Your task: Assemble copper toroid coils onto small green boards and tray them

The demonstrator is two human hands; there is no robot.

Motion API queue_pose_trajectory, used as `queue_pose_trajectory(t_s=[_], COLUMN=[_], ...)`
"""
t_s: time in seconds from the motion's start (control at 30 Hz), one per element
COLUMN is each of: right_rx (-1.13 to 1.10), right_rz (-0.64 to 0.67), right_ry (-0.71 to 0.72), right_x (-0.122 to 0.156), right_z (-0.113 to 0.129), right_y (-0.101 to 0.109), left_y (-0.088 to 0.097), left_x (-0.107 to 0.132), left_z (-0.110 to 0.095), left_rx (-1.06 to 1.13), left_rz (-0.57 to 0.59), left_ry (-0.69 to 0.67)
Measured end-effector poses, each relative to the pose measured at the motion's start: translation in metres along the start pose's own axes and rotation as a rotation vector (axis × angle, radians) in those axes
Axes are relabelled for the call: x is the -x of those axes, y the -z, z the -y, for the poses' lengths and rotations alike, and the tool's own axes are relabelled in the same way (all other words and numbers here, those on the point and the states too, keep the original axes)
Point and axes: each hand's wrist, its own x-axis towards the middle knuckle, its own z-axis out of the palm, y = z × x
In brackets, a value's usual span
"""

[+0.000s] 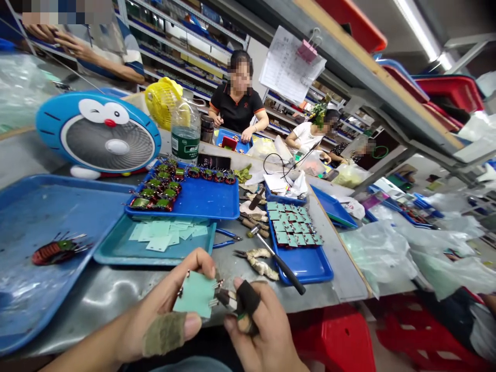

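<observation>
Your left hand (160,310) grips a component by its light green square plate (195,295), between thumb and fingers, near the front of the metal table (118,289). Your right hand (265,320) is closed around pliers (228,298), their tips beside the wire leads (219,284); contact cannot be told. Beyond lie a teal tray (116,245) of loose green squares (163,238) and a hammer (282,266).
</observation>
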Motion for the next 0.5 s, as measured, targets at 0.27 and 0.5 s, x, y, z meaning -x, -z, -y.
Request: queue_pose_trajectory(t_s=[0.27,0.5], right_rx=[0.053,0.103], right_rz=[0.001,0.026], right_ry=[0.025,0.042], right_x=[-0.002,-0.002], right_z=[-0.007,-0.009], right_y=[0.006,0.009], left_y=[-0.006,-0.011], left_x=[0.002,0.003], left_z=[0.004,0.022], left_rx=[0.047,0.201], left_rz=[-0.051,-0.122], left_ry=[-0.030,-0.101])
